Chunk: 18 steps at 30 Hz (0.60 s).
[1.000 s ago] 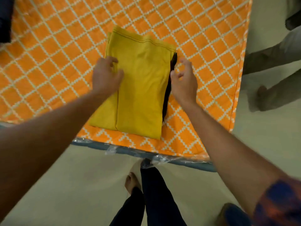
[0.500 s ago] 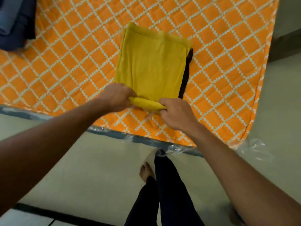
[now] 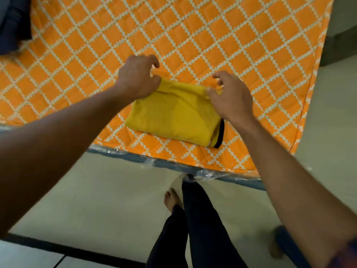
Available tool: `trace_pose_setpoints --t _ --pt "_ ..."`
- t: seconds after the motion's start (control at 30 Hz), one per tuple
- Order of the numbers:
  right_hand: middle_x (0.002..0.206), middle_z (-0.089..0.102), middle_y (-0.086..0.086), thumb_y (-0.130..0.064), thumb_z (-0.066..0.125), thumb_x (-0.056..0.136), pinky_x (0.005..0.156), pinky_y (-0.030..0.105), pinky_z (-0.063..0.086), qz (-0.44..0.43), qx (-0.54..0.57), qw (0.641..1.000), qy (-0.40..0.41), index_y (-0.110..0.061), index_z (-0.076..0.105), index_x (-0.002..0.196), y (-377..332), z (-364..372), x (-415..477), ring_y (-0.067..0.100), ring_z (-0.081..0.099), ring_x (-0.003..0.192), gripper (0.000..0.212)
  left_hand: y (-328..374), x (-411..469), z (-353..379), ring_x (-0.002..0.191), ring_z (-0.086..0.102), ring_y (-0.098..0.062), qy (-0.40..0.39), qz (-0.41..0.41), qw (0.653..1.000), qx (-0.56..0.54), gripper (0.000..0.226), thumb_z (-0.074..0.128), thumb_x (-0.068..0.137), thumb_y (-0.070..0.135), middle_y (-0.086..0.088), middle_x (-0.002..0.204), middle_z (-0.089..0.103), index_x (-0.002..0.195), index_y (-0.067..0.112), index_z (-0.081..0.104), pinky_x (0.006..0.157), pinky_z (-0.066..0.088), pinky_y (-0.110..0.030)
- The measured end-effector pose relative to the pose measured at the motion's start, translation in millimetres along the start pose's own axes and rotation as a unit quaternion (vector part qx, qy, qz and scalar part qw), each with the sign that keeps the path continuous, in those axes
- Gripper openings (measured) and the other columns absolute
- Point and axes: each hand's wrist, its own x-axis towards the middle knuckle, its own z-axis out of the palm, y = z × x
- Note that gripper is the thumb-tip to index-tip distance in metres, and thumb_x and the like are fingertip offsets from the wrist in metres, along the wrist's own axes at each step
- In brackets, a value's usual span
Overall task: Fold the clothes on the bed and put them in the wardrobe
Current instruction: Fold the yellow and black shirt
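Fold looks finished; left hand (image 3: 138, 78) and right hand (image 3: 229, 99) rest loose-fingered on the yellow shirt (image 3: 173, 117), far edge. Next, I'd guess: grab it for the wardrobe.

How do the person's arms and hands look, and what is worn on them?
The left hand and the right hand are bare: no gloves, no ring or watch visible. The left forearm and the right forearm are uncovered. At the frame's lower right corner a sleeve edge shows on the right arm, patterned dark blue and orange-red.
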Motion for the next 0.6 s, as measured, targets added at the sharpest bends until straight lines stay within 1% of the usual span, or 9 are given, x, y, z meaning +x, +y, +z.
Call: trace_pose_setpoints --t 0.1,0.17,0.23,0.3,0.4,0.47,0.53,0.57,0.6 --pt "0.120 0.061 0.009 -0.034 0.061 0.090 0.082 0.044 0.050 -0.075 -0.035 0.990 0.112 -0.019 0.066 0.122 0.1 12.8 -42.6 0.033 0.056 0.109 0.036 -4.4 -23.2 25.2 0.145 0.028 -0.041 0.038 -0.065 0.997 0.008 0.072 0.058 0.075 0.041 -0.021 0.147 0.042 0.142 0.016 0.047 0.113 0.033 -0.057" --pt "0.127 0.060 0.011 -0.030 0.066 0.085 0.089 0.046 0.047 -0.121 -0.052 0.986 0.098 -0.018 0.068 0.118 -3.3 26.2 -73.6 0.033 0.053 0.117 0.036 -5.4 -53.7 37.0 0.147 0.026 -0.044 0.078 0.014 0.997 0.023 0.077 0.056 0.069 0.039 -0.023 0.152 0.040 0.141 0.012 0.051 0.114 0.033 -0.059" --pt "0.143 0.054 0.015 -0.038 0.069 0.083 0.107 0.050 0.039 -0.160 -0.076 0.983 0.041 -0.020 0.066 0.127 -8.3 40.8 -99.9 0.036 0.045 0.134 0.047 -9.6 -82.4 50.7 0.147 0.028 -0.045 0.086 0.137 0.987 0.018 0.077 0.055 0.067 0.037 -0.024 0.155 0.039 0.139 0.012 0.056 0.112 0.036 -0.060" --pt "0.159 0.037 0.017 -0.050 0.065 0.088 0.120 0.056 0.026 -0.172 -0.111 0.979 -0.024 -0.024 0.052 0.146 -11.3 54.2 -111.7 0.039 0.029 0.149 0.065 -16.4 -103.7 59.4 0.151 0.021 -0.041 0.026 0.187 0.982 0.022 0.082 0.054 0.067 0.040 -0.019 0.162 0.028 0.147 0.021 0.051 0.114 0.032 -0.061" --pt "0.166 0.023 0.016 -0.048 0.067 0.086 0.123 0.061 0.015 -0.148 -0.161 0.974 -0.060 -0.029 0.033 0.158 -14.0 64.4 -100.1 0.040 0.019 0.153 0.081 -29.8 -112.6 65.6 0.155 0.007 -0.032 -0.092 0.154 0.979 0.094 0.101 0.057 0.065 0.041 -0.006 0.169 0.004 0.159 0.036 0.021 0.119 0.023 -0.058" --pt "0.161 0.035 0.019 -0.048 0.073 0.082 0.121 0.062 0.015 -0.132 -0.200 0.969 -0.062 -0.025 0.041 0.154 -17.2 68.4 -86.2 0.043 0.032 0.147 0.083 -36.8 -106.6 65.8 0.153 0.019 -0.034 -0.080 0.152 0.977 0.130 0.099 0.061 0.065 0.032 -0.007 0.168 0.015 0.158 0.035 0.025 0.111 0.033 -0.057" --pt "0.146 0.052 0.024 -0.045 0.076 0.078 0.112 0.059 0.035 -0.140 -0.217 0.964 -0.066 -0.018 0.056 0.142 -23.3 68.0 -74.3 0.045 0.054 0.129 0.073 -37.0 -95.1 64.5 0.141 0.040 -0.037 -0.041 0.162 0.972 0.167 0.084 0.064 0.069 0.025 -0.009 0.158 0.038 0.150 0.032 0.043 0.092 0.045 -0.052" --pt "0.135 0.060 0.023 -0.040 0.072 0.078 0.096 0.053 0.049 -0.147 -0.211 0.965 -0.059 -0.016 0.062 0.134 -30.1 62.3 -68.7 0.043 0.063 0.115 0.062 -37.3 -88.0 62.7 0.130 0.051 -0.038 -0.021 0.175 0.969 0.172 0.073 0.063 0.071 0.022 -0.010 0.148 0.051 0.144 0.030 0.052 0.082 0.046 -0.048" --pt "0.123 0.067 0.020 -0.037 0.062 0.079 0.078 0.044 0.054 -0.143 -0.203 0.966 -0.070 -0.016 0.066 0.125 -38.6 51.3 -61.3 0.040 0.068 0.100 0.051 -35.5 -82.1 57.8 0.117 0.059 -0.039 -0.008 0.189 0.968 0.167 0.064 0.059 0.073 0.020 -0.010 0.135 0.062 0.136 0.027 0.060 0.075 0.044 -0.044"
